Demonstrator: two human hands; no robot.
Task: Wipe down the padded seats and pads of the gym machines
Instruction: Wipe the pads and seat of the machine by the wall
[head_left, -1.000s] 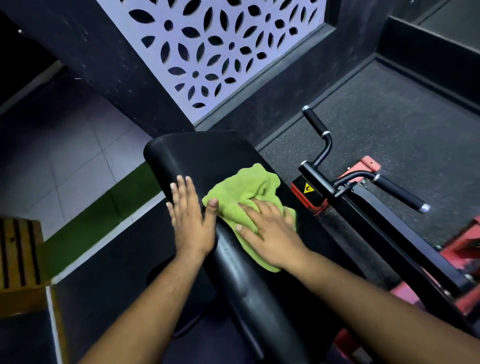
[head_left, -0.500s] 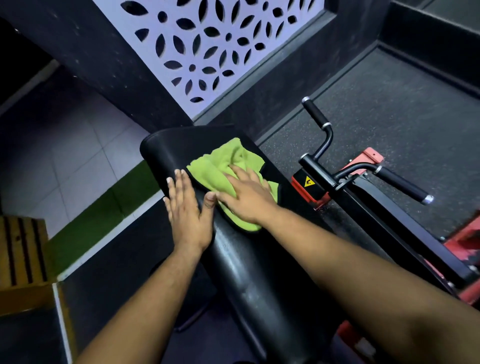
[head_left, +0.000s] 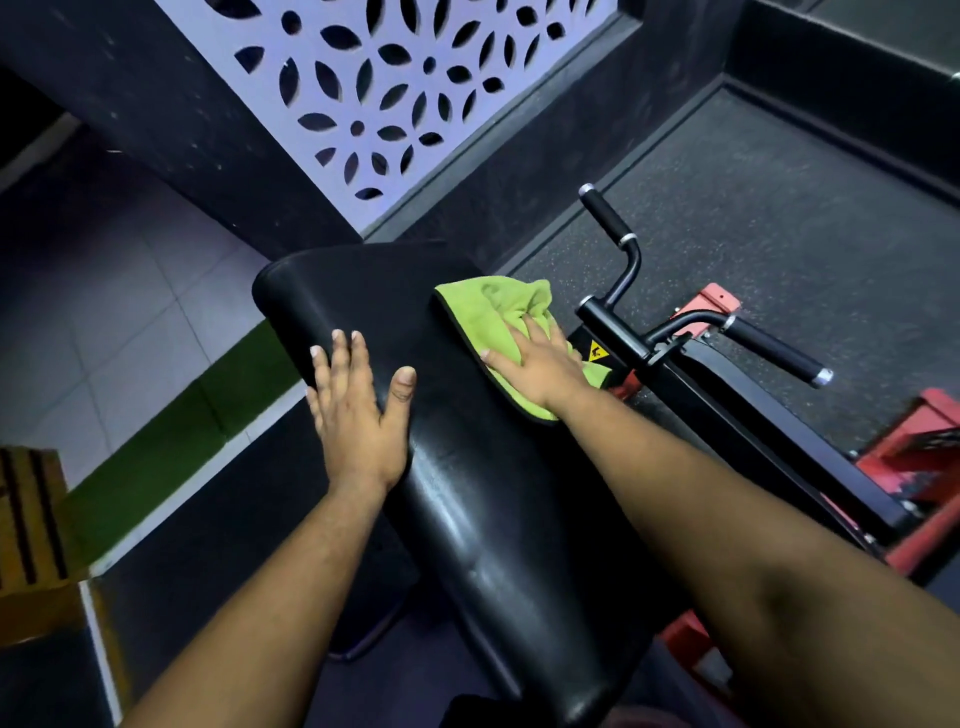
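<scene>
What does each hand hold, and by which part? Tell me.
Nothing is gripped. The right hand presses the green cloth flat on the black pad; the left hand rests open.

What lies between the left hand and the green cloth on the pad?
Head view: only bare black pad lies between the left hand and the green cloth under the right hand.

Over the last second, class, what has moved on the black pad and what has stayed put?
The right hand slid the green cloth up the black pad and across to its far right edge, by the machine handles. It still presses the cloth flat. The left hand stays flat on the pad's left side.
</scene>
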